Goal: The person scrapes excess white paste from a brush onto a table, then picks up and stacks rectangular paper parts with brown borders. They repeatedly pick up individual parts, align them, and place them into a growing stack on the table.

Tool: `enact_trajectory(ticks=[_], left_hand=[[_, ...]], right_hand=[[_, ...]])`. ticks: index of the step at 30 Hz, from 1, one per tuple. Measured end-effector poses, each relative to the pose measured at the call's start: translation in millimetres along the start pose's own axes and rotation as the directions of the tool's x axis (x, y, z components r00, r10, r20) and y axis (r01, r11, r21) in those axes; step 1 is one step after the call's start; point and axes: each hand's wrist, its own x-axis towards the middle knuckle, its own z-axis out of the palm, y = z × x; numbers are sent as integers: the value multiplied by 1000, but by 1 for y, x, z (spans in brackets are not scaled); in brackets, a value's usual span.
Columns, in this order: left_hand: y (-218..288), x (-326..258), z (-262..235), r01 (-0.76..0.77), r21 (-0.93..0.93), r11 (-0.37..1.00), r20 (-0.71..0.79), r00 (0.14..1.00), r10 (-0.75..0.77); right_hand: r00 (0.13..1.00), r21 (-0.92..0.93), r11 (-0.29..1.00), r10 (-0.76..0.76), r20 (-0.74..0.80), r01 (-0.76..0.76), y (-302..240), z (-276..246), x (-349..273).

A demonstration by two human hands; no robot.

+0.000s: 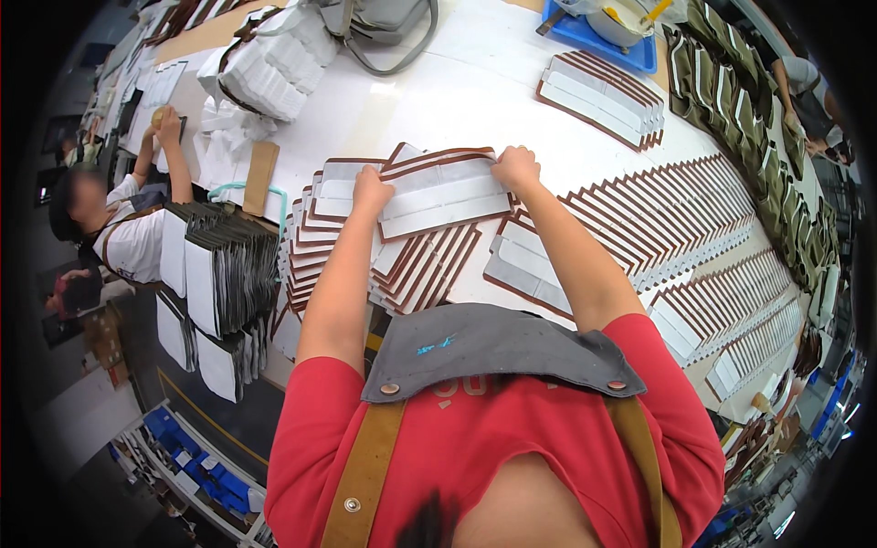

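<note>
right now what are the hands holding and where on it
Both hold one grey panel with brown edging: the left hand grips its left end, the right hand its upper right corner, above the fanned stack.

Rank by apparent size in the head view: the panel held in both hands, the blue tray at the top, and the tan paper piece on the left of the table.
1. Brown-edged grey panel, gripped by left hand and right hand; nearest the camera, so it may look oversized.
2. Blue tray, partly cut off.
3. Tan paper piece.
</note>
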Motion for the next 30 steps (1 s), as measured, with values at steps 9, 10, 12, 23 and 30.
enact_trajectory(ticks=[9,10,12,23,30], left_hand=[[-2,-2,1,-11,-36,999,-11,1000,11],[-3,-2,1,-18,-46,999,-15,1000,17],[-4,-4,3,-59,-73,996,-64,996,54],[6,-1,-30,150,-548,823,298,954,24],[31,6,-17,288,-560,777,406,913,-46]], right_hand=[[963,727,645,50,265,-233,7,-6,-7],[941,731,630,-2,337,-260,10,-9,-5],[933,782,563,-53,357,-267,15,-11,-5],[946,943,224,-157,284,-246,23,-32,-22],[978,962,204,-61,198,-182,37,-25,-20]])
